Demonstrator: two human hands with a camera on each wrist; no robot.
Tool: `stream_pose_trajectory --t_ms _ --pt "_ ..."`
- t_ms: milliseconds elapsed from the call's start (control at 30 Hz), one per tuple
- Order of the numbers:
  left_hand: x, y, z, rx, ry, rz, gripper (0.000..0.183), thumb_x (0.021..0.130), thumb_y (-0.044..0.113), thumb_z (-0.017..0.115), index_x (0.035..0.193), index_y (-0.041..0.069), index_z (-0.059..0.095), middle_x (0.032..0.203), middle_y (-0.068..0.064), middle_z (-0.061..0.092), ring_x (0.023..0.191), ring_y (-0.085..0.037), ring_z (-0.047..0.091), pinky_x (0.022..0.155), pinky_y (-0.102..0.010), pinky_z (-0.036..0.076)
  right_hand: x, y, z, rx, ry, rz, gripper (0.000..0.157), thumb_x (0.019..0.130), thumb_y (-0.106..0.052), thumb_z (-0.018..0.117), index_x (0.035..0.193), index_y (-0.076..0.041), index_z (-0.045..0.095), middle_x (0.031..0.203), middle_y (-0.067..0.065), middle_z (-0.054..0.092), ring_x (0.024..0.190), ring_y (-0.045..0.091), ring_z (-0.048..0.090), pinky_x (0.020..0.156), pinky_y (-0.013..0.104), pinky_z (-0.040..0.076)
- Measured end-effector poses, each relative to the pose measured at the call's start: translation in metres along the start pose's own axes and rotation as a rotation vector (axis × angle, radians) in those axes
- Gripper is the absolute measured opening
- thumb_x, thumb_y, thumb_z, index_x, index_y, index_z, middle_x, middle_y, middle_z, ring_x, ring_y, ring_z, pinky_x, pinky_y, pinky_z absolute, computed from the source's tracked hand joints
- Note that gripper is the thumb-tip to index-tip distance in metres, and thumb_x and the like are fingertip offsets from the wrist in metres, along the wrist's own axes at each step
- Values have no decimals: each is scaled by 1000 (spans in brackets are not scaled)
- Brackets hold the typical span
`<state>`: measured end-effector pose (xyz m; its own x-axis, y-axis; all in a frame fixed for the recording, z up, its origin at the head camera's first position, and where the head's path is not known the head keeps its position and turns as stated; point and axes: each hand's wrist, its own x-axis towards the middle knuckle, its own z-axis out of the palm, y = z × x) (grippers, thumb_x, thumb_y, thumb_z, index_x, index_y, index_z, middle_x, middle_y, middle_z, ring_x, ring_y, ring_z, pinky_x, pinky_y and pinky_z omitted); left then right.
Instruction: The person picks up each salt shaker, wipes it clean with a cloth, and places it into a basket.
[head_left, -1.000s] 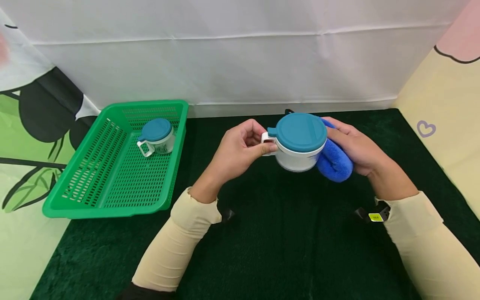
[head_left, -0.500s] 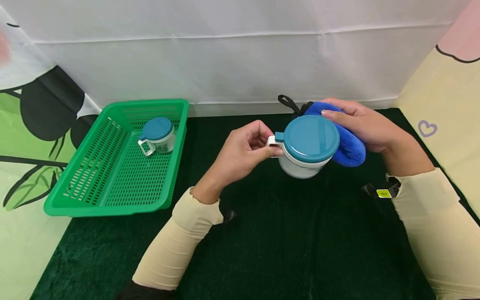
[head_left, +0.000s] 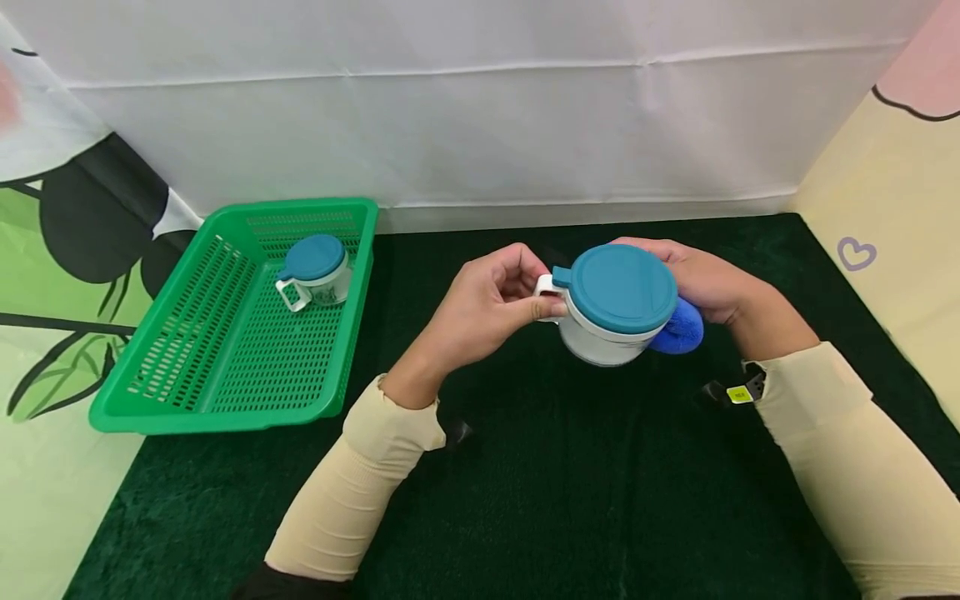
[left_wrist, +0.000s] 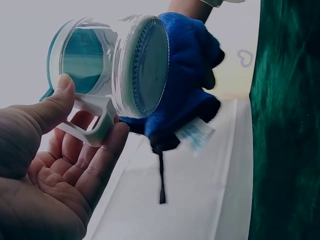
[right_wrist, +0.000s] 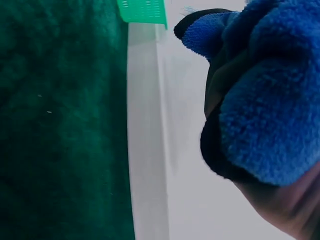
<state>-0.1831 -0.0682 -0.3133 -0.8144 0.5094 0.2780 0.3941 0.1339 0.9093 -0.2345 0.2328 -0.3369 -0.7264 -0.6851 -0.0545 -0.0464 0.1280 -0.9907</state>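
Observation:
A clear seasoning jar (head_left: 602, 340) with a teal lid and white handle is held above the dark green cloth. My left hand (head_left: 495, 296) pinches the handle between thumb and fingers; the left wrist view shows the jar's ribbed glass base (left_wrist: 152, 67) turned sideways to that camera. On the jar's far right side my right hand (head_left: 712, 282) grips a bunched blue towel (head_left: 681, 327) against the glass. Its fingertips are mostly hidden behind the lid. A black hanging loop (left_wrist: 161, 175) and a pale tag (left_wrist: 196, 134) dangle from the towel. In the right wrist view the towel (right_wrist: 275, 115) covers most of that hand.
A green slotted basket (head_left: 255, 367) stands at the left, holding a second jar (head_left: 315, 260) of the same kind in its far right corner. Dark green cloth (head_left: 540, 492) covers the table. A white backdrop (head_left: 487, 142) rises behind the table.
The jar has shifted slightly right and down. My right hand, with the towel, went up and right, then came back down and left behind the jar, so less towel shows.

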Motion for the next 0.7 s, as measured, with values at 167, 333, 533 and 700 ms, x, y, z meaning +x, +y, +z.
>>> stream_pose_trajectory --t_ms 167,333,533,700 --pt "2 -4 2 0 -14 -29 17 93 6 78 102 4 64 96 -7 68 81 -20 68 77 -37 60 -7 -18 -10 -52 -17 1 33 113 -22 37 139 -25 59 125 10 64 111 35 63 84 51 58" --pt "3 -4 4 9 -35 -33 17 93 6 78 102 5 64 96 -6 69 82 -20 68 77 -36 60 -17 -40 -22 -67 -33 -24 32 113 -20 37 139 -20 56 117 14 61 101 32 65 77 47 61" --pt "4 -2 5 -9 -49 -4 17 93 5 78 102 5 64 96 -6 69 82 -20 68 77 -36 60 -19 -52 -26 -120 -53 -24 33 113 -20 36 140 -20 55 119 17 56 104 35 62 76 48 61" --pt "3 4 6 -33 -72 47 17 92 4 78 101 4 64 96 -7 69 82 -20 68 77 -37 60 -8 -43 -23 -127 -169 -22 35 113 -19 34 139 -22 57 125 16 56 110 38 59 81 50 60"
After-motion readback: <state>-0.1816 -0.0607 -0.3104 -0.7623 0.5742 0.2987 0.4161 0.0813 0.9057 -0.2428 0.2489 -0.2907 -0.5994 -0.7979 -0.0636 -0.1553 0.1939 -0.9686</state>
